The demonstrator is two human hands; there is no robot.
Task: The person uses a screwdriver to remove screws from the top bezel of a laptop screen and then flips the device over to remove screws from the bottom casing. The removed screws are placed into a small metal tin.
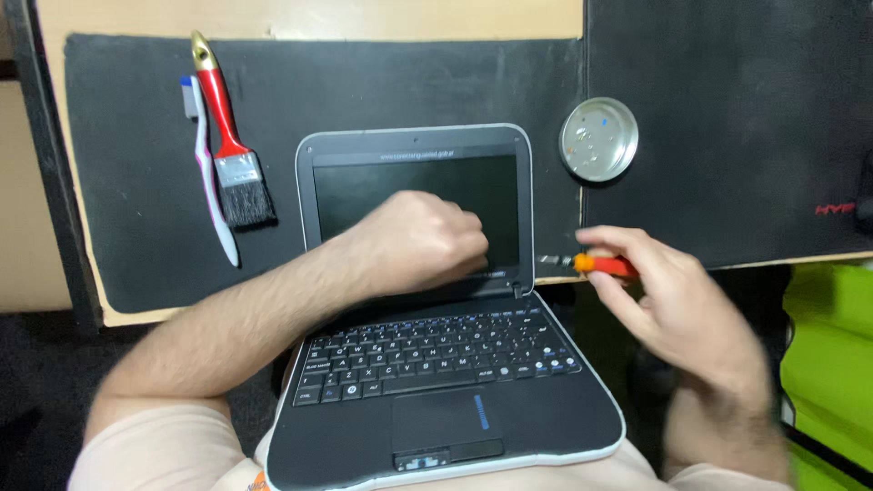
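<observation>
I see a small dark laptop point(436, 364) lying open on the person's lap, its keyboard near me and its blank screen tilted toward the far desk edge. My left hand point(420, 238) is curled against the lower part of the screen, fingers folded in; I cannot tell whether they pinch anything. My right hand point(677, 305) sits just right of the laptop's hinge, thumb and fingers pressed together around the orange handle of a screwdriver point(600, 265), whose metal tip points left toward the hinge corner. On the black mat point(364, 82) further away, at the left, lie a red-handled paintbrush point(229, 145) and a white toothbrush point(211, 173) side by side. A round metal dish point(598, 139) sits far right of the screen.
</observation>
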